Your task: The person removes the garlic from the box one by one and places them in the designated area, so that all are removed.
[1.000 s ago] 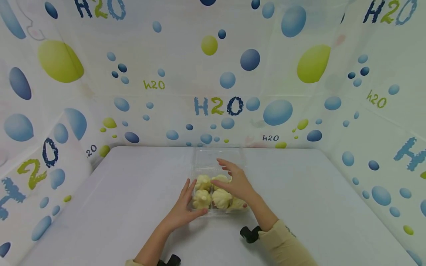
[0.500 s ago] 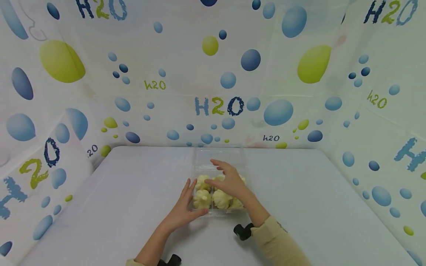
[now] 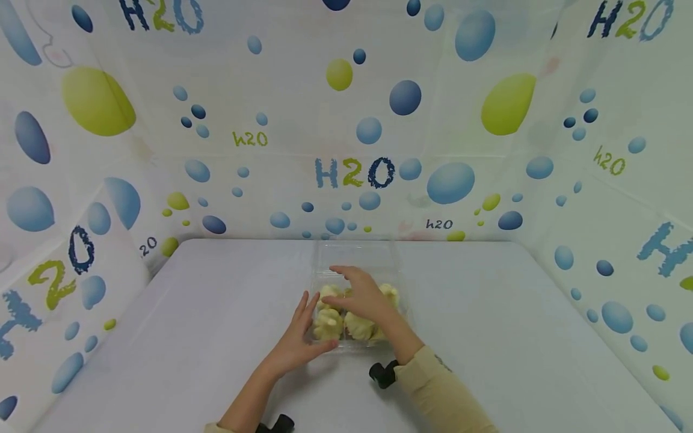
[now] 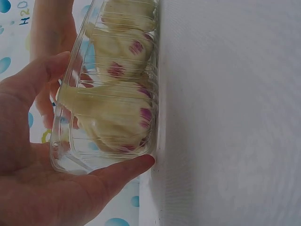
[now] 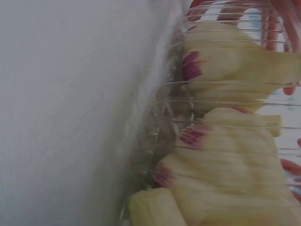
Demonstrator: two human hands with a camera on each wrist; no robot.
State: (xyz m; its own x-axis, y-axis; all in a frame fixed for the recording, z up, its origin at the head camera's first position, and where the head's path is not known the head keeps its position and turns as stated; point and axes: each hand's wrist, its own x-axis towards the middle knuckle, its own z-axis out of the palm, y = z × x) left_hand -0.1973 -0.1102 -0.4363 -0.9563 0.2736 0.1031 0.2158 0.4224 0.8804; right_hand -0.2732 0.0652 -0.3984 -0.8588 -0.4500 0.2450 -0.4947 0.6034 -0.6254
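Head view, lower centre: the clear tray (image 3: 403, 313) of pale buns (image 3: 328, 323) sits on the desk (image 3: 487, 337). Left hand (image 3: 295, 343) grips its left edge; right hand (image 3: 361, 296), fingers spread and relaxed, rests directly over the buns.

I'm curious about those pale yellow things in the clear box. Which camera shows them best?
The left wrist view: the buns show sharply through the clear box, purple marks visible. The right wrist view is nearer but blurred. The head view shows them small, partly hidden by the right hand.
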